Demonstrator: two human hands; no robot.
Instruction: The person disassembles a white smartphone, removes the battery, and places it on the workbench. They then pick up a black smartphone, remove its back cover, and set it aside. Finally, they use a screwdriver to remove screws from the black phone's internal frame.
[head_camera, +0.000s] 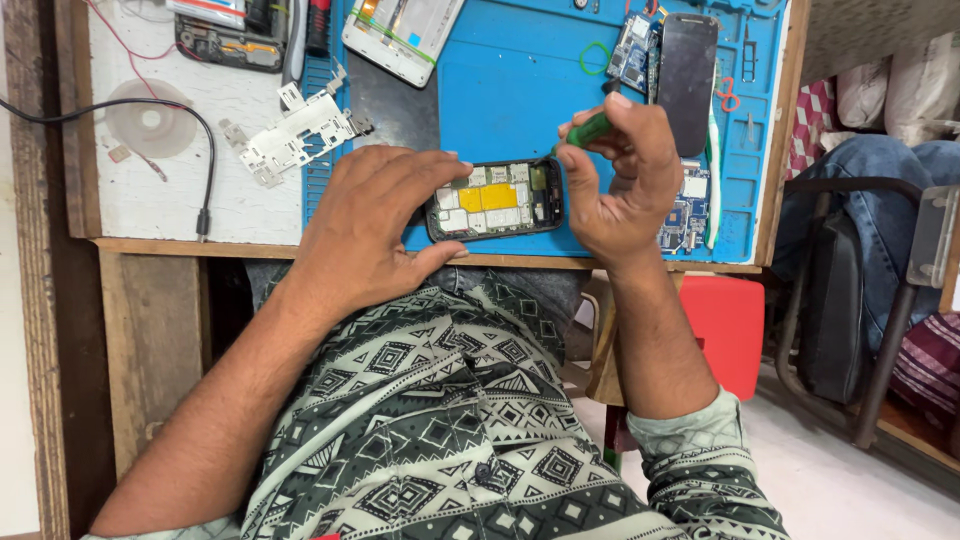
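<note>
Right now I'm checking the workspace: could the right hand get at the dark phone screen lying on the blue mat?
Probably yes. The right hand sits just beside the dark screen with nothing between them, though it holds a green tool.
</note>
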